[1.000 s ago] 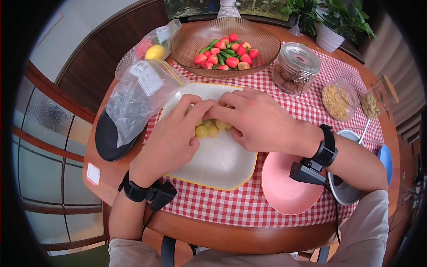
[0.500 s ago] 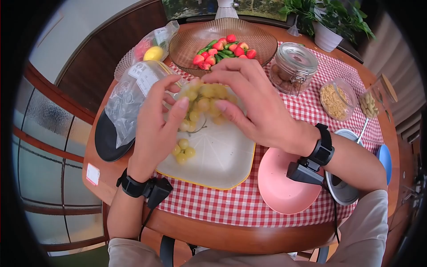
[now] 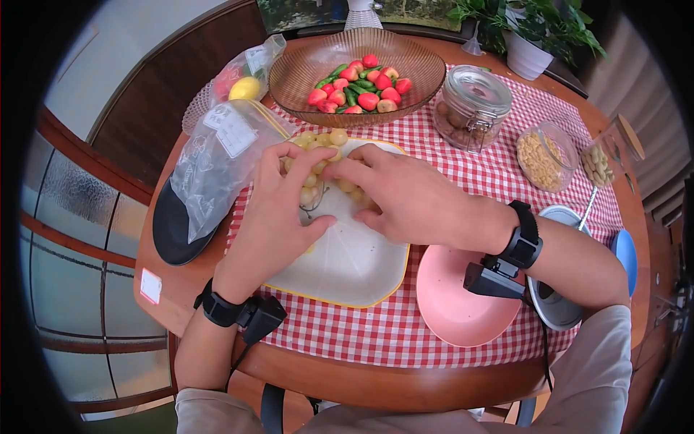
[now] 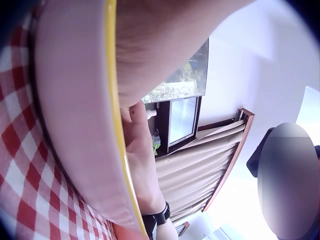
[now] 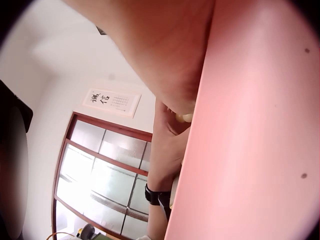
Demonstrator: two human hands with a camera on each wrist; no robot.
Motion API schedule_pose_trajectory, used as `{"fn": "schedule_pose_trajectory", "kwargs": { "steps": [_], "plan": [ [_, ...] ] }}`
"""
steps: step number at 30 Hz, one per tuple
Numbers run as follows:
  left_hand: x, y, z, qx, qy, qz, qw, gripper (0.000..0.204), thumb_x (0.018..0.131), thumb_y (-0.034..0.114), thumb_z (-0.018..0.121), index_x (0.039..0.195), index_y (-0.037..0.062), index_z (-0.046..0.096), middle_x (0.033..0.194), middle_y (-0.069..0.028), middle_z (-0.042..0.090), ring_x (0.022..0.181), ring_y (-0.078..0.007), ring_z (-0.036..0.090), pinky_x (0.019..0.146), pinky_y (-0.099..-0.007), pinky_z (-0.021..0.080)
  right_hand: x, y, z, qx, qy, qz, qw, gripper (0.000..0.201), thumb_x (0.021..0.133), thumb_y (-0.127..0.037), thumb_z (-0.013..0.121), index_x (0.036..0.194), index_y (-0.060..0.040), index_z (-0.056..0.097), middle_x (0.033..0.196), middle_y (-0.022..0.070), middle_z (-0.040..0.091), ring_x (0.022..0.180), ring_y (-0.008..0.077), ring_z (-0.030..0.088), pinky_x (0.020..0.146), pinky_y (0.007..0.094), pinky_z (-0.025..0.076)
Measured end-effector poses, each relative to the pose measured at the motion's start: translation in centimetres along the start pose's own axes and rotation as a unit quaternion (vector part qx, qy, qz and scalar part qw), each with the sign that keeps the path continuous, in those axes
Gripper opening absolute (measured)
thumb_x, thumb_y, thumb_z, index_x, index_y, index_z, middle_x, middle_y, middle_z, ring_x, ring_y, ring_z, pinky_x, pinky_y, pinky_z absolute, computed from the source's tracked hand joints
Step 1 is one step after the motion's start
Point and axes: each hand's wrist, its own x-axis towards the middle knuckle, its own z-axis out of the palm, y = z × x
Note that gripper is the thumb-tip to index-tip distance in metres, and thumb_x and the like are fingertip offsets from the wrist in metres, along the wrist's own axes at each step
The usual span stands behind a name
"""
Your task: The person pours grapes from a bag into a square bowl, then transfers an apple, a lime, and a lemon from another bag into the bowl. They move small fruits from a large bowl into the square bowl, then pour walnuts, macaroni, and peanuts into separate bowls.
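A bunch of yellow-green grapes (image 3: 316, 173) lies at the back of the white, yellow-rimmed tray (image 3: 347, 267). From the left, my left hand (image 3: 271, 210) curls its fingers over the bunch, its thumb extended toward the tray's middle. My right hand (image 3: 416, 197) has bent fingers on the bunch's right side, thumb tucked underneath; its fingertips are near the left fingers. A thin bare stem shows between the hands. The right wrist view catches pale grapes (image 5: 184, 118) beside my left hand (image 5: 167, 147). In the left wrist view, the tray's side (image 4: 80, 110) hides the grapes.
A pink plate (image 3: 463, 311) is right of the tray, a plastic bag (image 3: 217, 166) and black plate (image 3: 173, 235) left. Behind stand a glass bowl (image 3: 296, 87) of red and green produce and a lidded jar (image 3: 473, 108); nut containers (image 3: 543, 163) are farther right.
Half a second ago both hands were spread apart and raised above the grapes; now they have come down and together, with fingers bent onto the bunch.
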Motion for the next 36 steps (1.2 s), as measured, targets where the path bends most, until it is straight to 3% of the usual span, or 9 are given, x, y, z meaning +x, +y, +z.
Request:
{"fn": "schedule_pose_trajectory", "kwargs": {
  "steps": [5, 9, 14, 19, 24, 26, 28, 31, 36],
  "plan": [
    [-0.1, 0.2, 0.1, -0.021, 0.010, -0.046, 0.999, 0.078, 0.073, 0.002, 0.083, 0.144, 0.0149, 0.053, 0.137, -0.0156, 0.043, 0.132, -0.0364, 0.049, 0.111, -0.0434, 0.043, 0.2, -0.2, -0.4, -0.014, -0.055, 0.010, 0.998, 0.045, 0.081, -0.013, 0.073, 0.125, -0.0145, 0.062, 0.104, 0.0118, 0.064, 0.088, 0.0350, 0.068, 0.075, 0.0486, 0.056],
    [0.3, -0.3, 0.0, -0.049, 0.020, -0.014, 0.999, 0.068, 0.076, 0.000, 0.076, 0.139, 0.0128, 0.058, 0.118, -0.0122, 0.058, 0.116, -0.0314, 0.060, 0.105, -0.0423, 0.048, 0.4, -0.9, -1.5, 0.004, -0.084, -0.019, 0.996, 0.045, 0.081, -0.016, 0.069, 0.126, -0.0120, 0.063, 0.105, 0.0149, 0.068, 0.093, 0.0365, 0.070, 0.080, 0.0495, 0.055],
    [0.1, 0.6, -1.2, -0.155, -0.024, -0.062, 0.986, 0.055, 0.083, 0.002, 0.072, 0.137, 0.0094, 0.058, 0.099, -0.0141, 0.070, 0.088, -0.0250, 0.072, 0.084, -0.0375, 0.057, 0.2, -0.7, -1.6, 0.140, 0.072, -0.184, 0.970, 0.048, 0.083, -0.018, 0.074, 0.128, -0.0109, 0.061, 0.114, 0.0133, 0.066, 0.096, 0.0345, 0.068, 0.083, 0.0409, 0.056],
    [-0.1, -0.5, -1.1, -0.293, 0.081, -0.082, 0.949, 0.030, 0.098, 0.017, 0.069, 0.124, 0.0031, 0.064, 0.091, -0.0058, 0.066, 0.083, -0.0076, 0.060, 0.074, -0.0278, 0.050, 1.0, -0.1, -1.1, 0.130, 0.247, -0.188, 0.942, 0.041, 0.086, -0.018, 0.072, 0.125, -0.0093, 0.063, 0.115, 0.0141, 0.063, 0.105, 0.0360, 0.064, 0.090, 0.0442, 0.053],
    [0.8, -1.6, -1.0, -0.222, 0.141, -0.062, 0.963, 0.031, 0.098, 0.022, 0.071, 0.121, 0.0024, 0.065, 0.092, -0.0051, 0.059, 0.084, -0.0113, 0.056, 0.078, -0.0266, 0.047, 1.0, 1.0, -1.1, -0.037, 0.267, -0.157, 0.950, 0.033, 0.089, -0.017, 0.072, 0.119, -0.0069, 0.066, 0.114, 0.0146, 0.061, 0.111, 0.0352, 0.057, 0.098, 0.0438, 0.049],
    [0.7, -1.7, -1.1, -0.172, 0.129, -0.052, 0.975, 0.033, 0.096, 0.022, 0.073, 0.122, 0.0029, 0.065, 0.094, -0.0061, 0.058, 0.085, -0.0148, 0.057, 0.080, -0.0286, 0.048, 0.9, 1.2, -0.5, -0.020, 0.125, -0.122, 0.984, 0.035, 0.087, -0.021, 0.074, 0.118, -0.0052, 0.067, 0.119, 0.0157, 0.059, 0.115, 0.0352, 0.055, 0.099, 0.0453, 0.048],
    [0.5, -1.2, -1.1, -0.073, 0.004, 0.058, 0.996, 0.052, 0.086, 0.023, 0.081, 0.131, 0.0049, 0.061, 0.104, -0.0107, 0.053, 0.093, -0.0264, 0.059, 0.086, -0.0355, 0.050, 0.5, 0.9, 0.1, -0.055, 0.102, -0.135, 0.984, 0.039, 0.085, -0.023, 0.076, 0.119, -0.0047, 0.067, 0.121, 0.0161, 0.059, 0.116, 0.0355, 0.055, 0.100, 0.0465, 0.047],
    [-0.2, 1.1, -0.9, -0.017, -0.093, 0.006, 0.996, 0.079, 0.074, 0.025, 0.088, 0.143, 0.0097, 0.052, 0.120, -0.0141, 0.044, 0.113, -0.0327, 0.054, 0.096, -0.0412, 0.050, 0.1, 0.6, 0.1, -0.115, 0.071, -0.146, 0.980, 0.047, 0.082, -0.026, 0.078, 0.122, -0.0042, 0.067, 0.124, 0.0168, 0.058, 0.117, 0.0356, 0.056, 0.102, 0.0484, 0.047],
    [-0.3, 1.3, -0.6, -0.011, -0.079, 0.002, 0.997, 0.091, 0.068, 0.018, 0.091, 0.148, 0.0119, 0.048, 0.127, -0.0155, 0.042, 0.117, -0.0363, 0.052, 0.100, -0.0436, 0.049, 0.0, 0.7, -0.3, -0.124, 0.015, -0.119, 0.985, 0.060, 0.079, -0.024, 0.080, 0.133, -0.0054, 0.060, 0.128, 0.0195, 0.058, 0.113, 0.0383, 0.061, 0.098, 0.0485, 0.050]
  ]
}}
